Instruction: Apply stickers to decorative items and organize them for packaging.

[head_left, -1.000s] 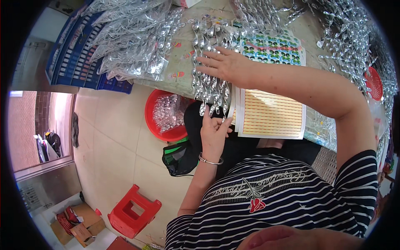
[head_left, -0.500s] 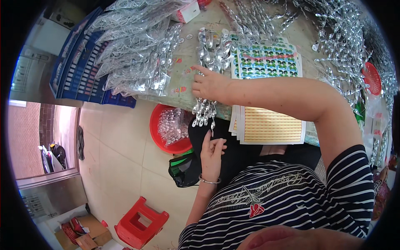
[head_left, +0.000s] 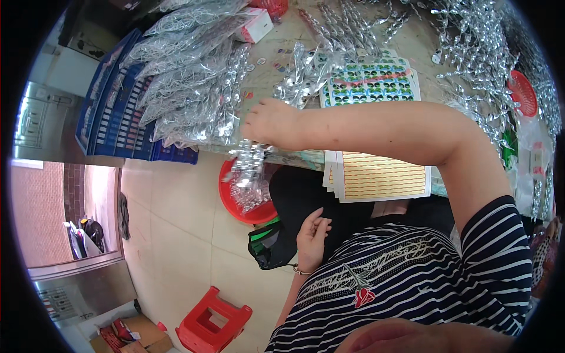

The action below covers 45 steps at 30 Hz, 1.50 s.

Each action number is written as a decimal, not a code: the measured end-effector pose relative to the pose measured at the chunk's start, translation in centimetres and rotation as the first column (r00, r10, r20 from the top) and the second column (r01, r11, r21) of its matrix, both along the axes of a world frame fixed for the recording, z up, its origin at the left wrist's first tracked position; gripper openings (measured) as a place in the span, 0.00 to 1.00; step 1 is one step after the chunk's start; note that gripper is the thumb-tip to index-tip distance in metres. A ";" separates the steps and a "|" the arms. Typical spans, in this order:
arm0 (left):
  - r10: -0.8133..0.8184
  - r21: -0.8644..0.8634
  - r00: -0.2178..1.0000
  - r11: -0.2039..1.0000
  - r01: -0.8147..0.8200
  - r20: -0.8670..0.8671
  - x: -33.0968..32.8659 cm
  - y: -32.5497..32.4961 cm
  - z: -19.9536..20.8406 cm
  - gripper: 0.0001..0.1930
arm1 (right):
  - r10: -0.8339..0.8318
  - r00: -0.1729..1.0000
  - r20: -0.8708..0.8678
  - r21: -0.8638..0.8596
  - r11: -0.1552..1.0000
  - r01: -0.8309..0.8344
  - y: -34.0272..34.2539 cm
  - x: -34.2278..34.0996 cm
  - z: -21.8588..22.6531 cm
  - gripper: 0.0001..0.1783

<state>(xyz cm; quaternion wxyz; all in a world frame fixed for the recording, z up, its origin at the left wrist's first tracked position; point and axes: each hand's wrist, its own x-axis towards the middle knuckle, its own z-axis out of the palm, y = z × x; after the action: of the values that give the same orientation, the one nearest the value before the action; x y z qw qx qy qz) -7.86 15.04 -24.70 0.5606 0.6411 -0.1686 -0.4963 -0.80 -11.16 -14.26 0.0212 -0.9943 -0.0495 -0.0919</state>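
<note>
My right hand (head_left: 271, 123) reaches across to the table's near edge, palm down, with its fingers closed on a bundle of shiny silver twisted strips (head_left: 250, 165). The lower ends of the bundle hang past the edge, over a red basin (head_left: 226, 189) that holds more silver pieces in clear plastic. My left hand (head_left: 313, 238) rests by my lap, its fingers loosely bent and partly apart, with nothing visible in them. More silver strips (head_left: 300, 76) lie on the table beyond my right hand. Beside them are sheets of green-and-blue round stickers (head_left: 371, 85).
Clear bags of silver strips (head_left: 188, 88) are piled by a blue crate (head_left: 115, 112) at the left. Yellow striped sheets (head_left: 385, 176) overhang the near edge. Loose silver strips (head_left: 477, 65) and a red plastic basket (head_left: 522, 94) are at the right. A red stool (head_left: 213, 320) stands on the floor.
My right hand has moved left along the table edge, carrying the silver bundle over toward the red basin. My left hand has drawn back from the hanging strip ends toward my body.
</note>
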 end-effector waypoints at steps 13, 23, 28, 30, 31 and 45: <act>0.240 -0.195 0.930 0.962 -0.190 0.277 3.8 -2.9 5.6 0.15 | -0.307 0.946 0.104 0.626 0.759 0.178 1.3 -6.0 14.6 0.17; -0.236 -0.645 0.967 0.724 0.244 0.101 -2.4 -9.1 9.3 0.53 | -0.435 0.881 -0.188 0.962 0.100 0.254 2.6 -16.7 9.0 0.21; -0.395 -0.500 0.918 0.793 0.349 0.014 -5.7 -9.5 7.8 0.44 | -0.515 0.803 -0.301 0.942 -0.291 0.166 3.0 -20.7 6.2 0.19; -0.464 -0.402 0.882 0.825 0.397 -0.080 -6.5 -10.0 6.7 0.37 | -0.543 0.781 -0.309 0.937 -0.314 0.152 2.9 -21.9 5.2 0.18; -0.475 -0.403 0.877 0.820 0.408 -0.078 -7.0 -10.2 6.6 0.37 | -0.564 0.762 -0.317 0.931 -0.337 0.138 2.8 -22.5 4.5 0.17; -0.440 -0.209 0.884 0.890 0.405 -0.161 -10.1 -11.7 7.5 0.13 | -0.641 0.683 -0.350 0.912 -0.401 0.090 5.8 -26.5 0.6 0.37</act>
<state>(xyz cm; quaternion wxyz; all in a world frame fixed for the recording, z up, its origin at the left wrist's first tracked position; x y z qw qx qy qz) -17.95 3.37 -17.23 0.5051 0.4846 -0.2879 -0.6536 -27.30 -5.40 -13.71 0.7234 -0.4981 0.3924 -0.2731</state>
